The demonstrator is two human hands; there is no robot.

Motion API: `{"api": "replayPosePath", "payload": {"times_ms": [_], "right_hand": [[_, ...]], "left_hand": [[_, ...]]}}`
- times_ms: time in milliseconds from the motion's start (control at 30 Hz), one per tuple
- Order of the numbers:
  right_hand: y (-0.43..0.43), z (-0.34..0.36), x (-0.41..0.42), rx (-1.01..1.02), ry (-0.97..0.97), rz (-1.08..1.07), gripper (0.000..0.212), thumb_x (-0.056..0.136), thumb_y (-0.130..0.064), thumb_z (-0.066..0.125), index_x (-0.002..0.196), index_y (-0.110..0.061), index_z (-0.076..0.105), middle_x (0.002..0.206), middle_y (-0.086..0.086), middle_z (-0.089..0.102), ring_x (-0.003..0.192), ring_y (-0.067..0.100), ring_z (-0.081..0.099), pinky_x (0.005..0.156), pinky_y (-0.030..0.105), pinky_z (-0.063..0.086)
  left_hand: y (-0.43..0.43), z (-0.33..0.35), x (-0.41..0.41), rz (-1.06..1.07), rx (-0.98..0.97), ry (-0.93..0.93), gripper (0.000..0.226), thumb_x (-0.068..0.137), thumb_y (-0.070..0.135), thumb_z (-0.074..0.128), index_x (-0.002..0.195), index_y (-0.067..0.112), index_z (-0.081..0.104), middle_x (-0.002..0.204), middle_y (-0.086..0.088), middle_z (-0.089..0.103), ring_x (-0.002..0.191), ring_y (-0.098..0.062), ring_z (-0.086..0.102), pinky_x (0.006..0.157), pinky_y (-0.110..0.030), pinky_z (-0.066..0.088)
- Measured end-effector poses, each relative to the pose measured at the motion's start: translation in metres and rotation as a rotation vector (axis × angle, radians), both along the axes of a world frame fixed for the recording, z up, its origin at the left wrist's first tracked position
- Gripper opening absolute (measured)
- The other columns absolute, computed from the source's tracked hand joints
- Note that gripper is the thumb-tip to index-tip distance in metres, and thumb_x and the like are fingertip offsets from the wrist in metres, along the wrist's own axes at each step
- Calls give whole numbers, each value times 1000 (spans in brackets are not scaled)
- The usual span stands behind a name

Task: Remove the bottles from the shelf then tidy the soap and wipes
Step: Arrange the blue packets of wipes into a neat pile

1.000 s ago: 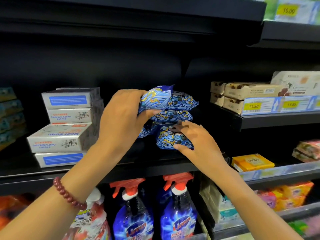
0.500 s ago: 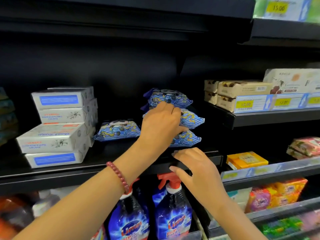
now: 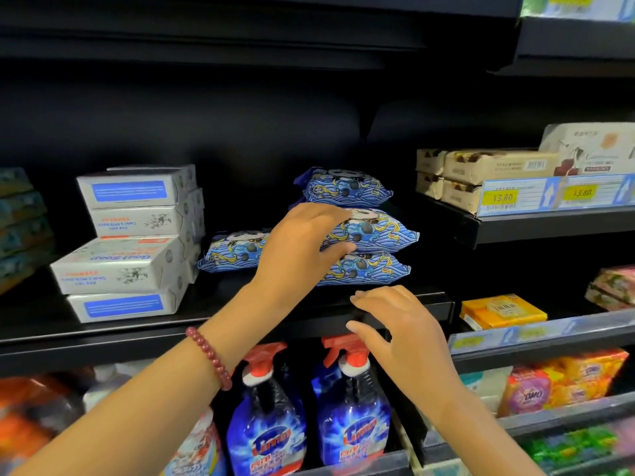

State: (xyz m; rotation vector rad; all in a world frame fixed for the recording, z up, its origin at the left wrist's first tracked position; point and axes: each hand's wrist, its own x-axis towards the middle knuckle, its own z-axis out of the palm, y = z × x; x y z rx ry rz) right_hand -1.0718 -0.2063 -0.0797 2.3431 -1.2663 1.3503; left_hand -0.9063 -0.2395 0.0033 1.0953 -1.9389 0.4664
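Three blue patterned wipes packs are stacked on the black shelf (image 3: 103, 333): top pack (image 3: 347, 187), middle pack (image 3: 374, 230), bottom pack (image 3: 364, 269). A fourth wipes pack (image 3: 233, 250) lies flat to their left. My left hand (image 3: 299, 249) grips the left end of the middle pack, thumb under it. My right hand (image 3: 395, 324) hovers at the shelf's front edge with fingers apart, holding nothing. White and blue soap boxes (image 3: 134, 235) are stacked unevenly at the left of the shelf.
Blue spray bottles with red triggers (image 3: 350, 417) stand on the shelf below. Beige boxes (image 3: 481, 173) with yellow price tags sit on the right-hand shelf. An orange box (image 3: 501, 310) and colourful packs (image 3: 567, 383) lie lower right. Teal packs (image 3: 20, 218) are at far left.
One second ago both hands held the wipes bundle. One pack now lies at the left, my left hand stays on the stack, and my right hand has dropped to the shelf edge.
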Motion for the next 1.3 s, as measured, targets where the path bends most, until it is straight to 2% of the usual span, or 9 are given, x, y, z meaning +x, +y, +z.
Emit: {"api": "replayPosePath", "payload": {"times_ms": [233,333,467,600,767,833,933,1100,1300], "right_hand": [[-1,3,-1,6,5,18,31,75,-36,65,100,-18,71,95,-10,67,95,3,52,80,10,39],[-3,3,-1,1,3,12,28,74,-32,71,97,-18,71,92,-9,66,94,4,51,77,14,42],[-4,3,-1,24,-6,28,28,71,-22,80,97,-16,71,90,-7,66,93,6,49,76,15,40],[-3,2,-1,30,-8,23,28,72,-21,79,98,-16,71,92,-9,65,93,3,49,78,11,33],[-2,1,0,20,-23,36,28,72,-17,80,98,-14,71,93,-6,66,93,4,50,78,17,39],[-1,1,0,12,-26,35,28,71,-15,80,97,-12,71,92,-4,66,92,5,50,78,21,41],[-1,2,1,19,-19,37,27,72,-15,79,97,-12,71,92,-4,66,92,4,49,79,11,36],[-1,3,0,39,-23,40,26,72,-15,79,97,-13,71,92,-6,65,92,2,49,79,8,31],[-2,0,0,19,-23,34,27,73,-15,79,98,-12,70,93,-5,66,93,6,51,79,18,39]], "left_hand": [[21,-7,29,-23,129,101,63,84,46,64,138,19,47,132,13,48,126,-4,39,102,-14,25],[25,-13,63,131,121,107,59,85,42,66,134,13,52,134,1,54,125,-15,46,101,-13,25],[16,-21,85,327,320,-96,67,86,37,67,142,11,42,148,-8,40,138,-25,32,111,-26,21],[15,-18,87,339,349,-167,63,88,39,63,141,12,43,143,-6,45,132,-25,39,108,-31,29],[42,-18,87,325,276,-214,59,84,40,67,136,17,50,136,0,54,124,-26,47,99,-31,39],[54,-19,85,293,222,-212,55,81,41,70,129,17,58,126,0,61,114,-27,54,91,-33,44],[64,-16,87,206,180,-107,53,73,54,65,113,20,67,104,4,67,96,-20,60,81,-29,46],[54,-11,87,237,379,-57,90,66,61,75,141,21,44,139,-1,47,131,-19,38,105,-26,32],[51,-14,84,345,409,-121,84,70,59,70,139,19,45,135,1,49,127,-22,37,102,-32,34]]}}
